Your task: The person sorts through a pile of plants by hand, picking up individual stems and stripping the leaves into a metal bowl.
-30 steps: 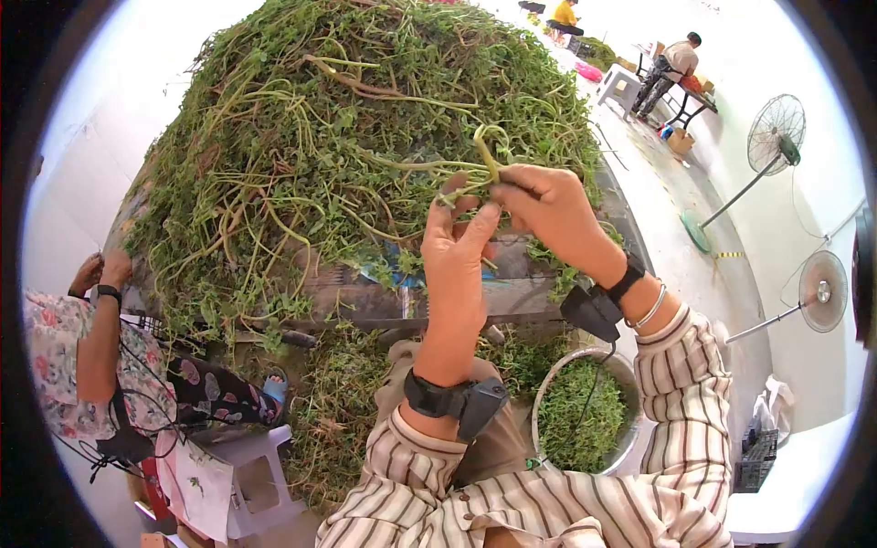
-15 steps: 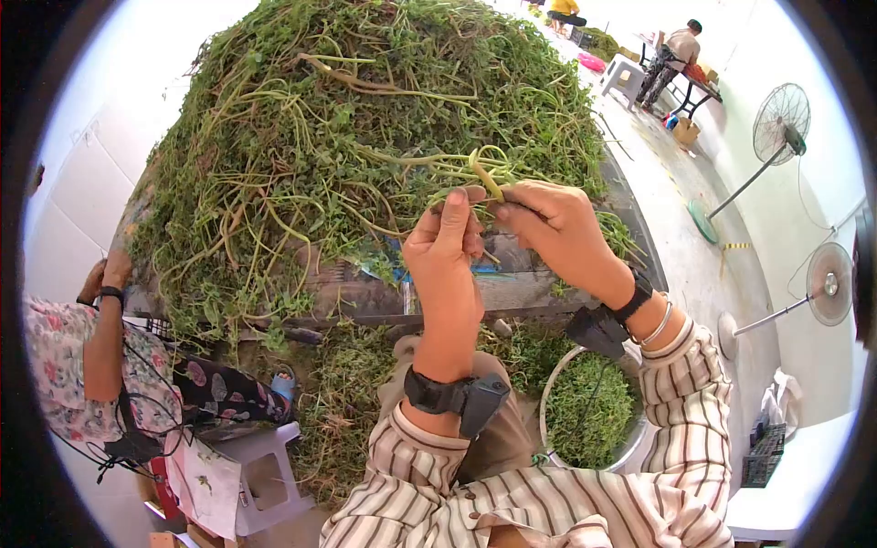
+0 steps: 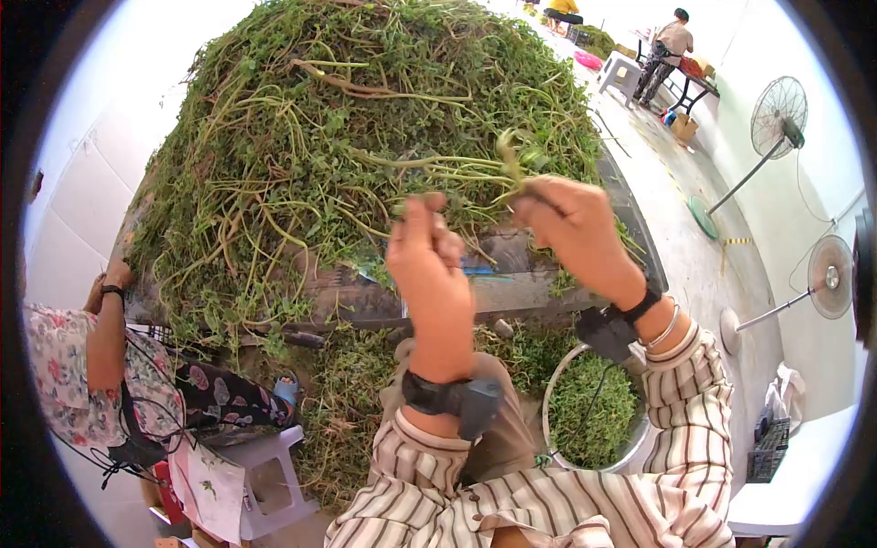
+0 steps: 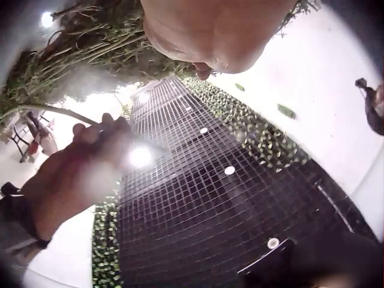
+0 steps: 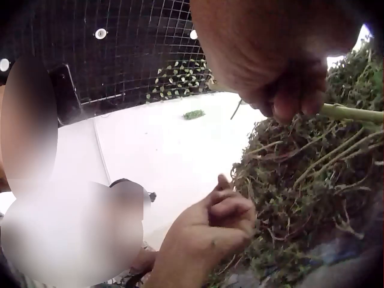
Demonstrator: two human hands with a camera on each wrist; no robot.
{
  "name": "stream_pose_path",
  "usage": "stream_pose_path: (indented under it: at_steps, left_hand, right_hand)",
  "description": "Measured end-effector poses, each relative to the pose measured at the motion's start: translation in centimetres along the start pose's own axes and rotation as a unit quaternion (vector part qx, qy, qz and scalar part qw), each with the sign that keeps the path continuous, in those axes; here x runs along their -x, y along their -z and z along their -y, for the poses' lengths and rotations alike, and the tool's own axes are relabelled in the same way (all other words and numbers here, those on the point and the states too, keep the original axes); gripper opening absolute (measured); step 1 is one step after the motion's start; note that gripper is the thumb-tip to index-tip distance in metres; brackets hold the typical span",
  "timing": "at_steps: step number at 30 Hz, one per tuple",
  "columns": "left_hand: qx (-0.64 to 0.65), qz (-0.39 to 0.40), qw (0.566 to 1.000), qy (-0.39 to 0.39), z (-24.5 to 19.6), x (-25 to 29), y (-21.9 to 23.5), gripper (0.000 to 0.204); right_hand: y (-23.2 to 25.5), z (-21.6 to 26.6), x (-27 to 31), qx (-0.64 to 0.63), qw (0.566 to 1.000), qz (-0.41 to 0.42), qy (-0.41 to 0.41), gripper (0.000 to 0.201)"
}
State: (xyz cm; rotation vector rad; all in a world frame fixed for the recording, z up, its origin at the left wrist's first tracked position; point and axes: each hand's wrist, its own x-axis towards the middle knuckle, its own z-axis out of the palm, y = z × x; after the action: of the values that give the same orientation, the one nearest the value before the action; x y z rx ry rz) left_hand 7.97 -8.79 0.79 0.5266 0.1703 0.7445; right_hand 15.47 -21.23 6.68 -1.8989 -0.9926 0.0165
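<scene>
My right hand pinches a pale green plant stem whose bent end sticks up past the fingertips, blurred. In the right wrist view, the stem runs out to the right from between its fingers. To its left and apart from it, my left hand has its fingers curled, with the thumb against them. A small blurred green bit shows at its fingertips. Both hands are over the near edge of a big heap of leafy green stems, piled on a dark wooden table.
Beside my right knee stands a round tub of green sprigs. Loose stems litter the floor under the table. A person in a floral shirt works at the left. Fans and another person are at the right.
My hands were together at the stem and have come apart. The left hand has moved left and slightly down; the right hand has shifted right, still pinching the stem.
</scene>
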Motion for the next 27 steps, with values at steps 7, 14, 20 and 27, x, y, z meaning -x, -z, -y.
stream_pose_path:
  at_steps: [7,14,20,27]
  left_hand:
    - [0.059,0.000,0.998,0.029,-0.7,-0.2,-1.0,0.038]
    - [-0.167,0.090,0.982,-0.009,1.1,0.2,-1.0,0.036]
    - [-0.163,0.002,0.986,-0.034,0.0,0.2,-0.8,0.026]
    - [-0.124,0.036,0.990,-0.060,0.0,0.3,-0.7,0.027]
  right_hand:
    - [0.7,-0.2,-0.4,-0.015,1.000,-0.004,-0.009,0.019]
    - [-2.1,0.1,-0.4,0.052,0.975,0.068,0.206,0.022]
    - [-0.8,-0.2,-0.8,0.068,0.980,0.063,0.178,0.029]
    - [-0.6,-1.8,-3.9,0.304,0.902,-0.062,0.299,0.031]
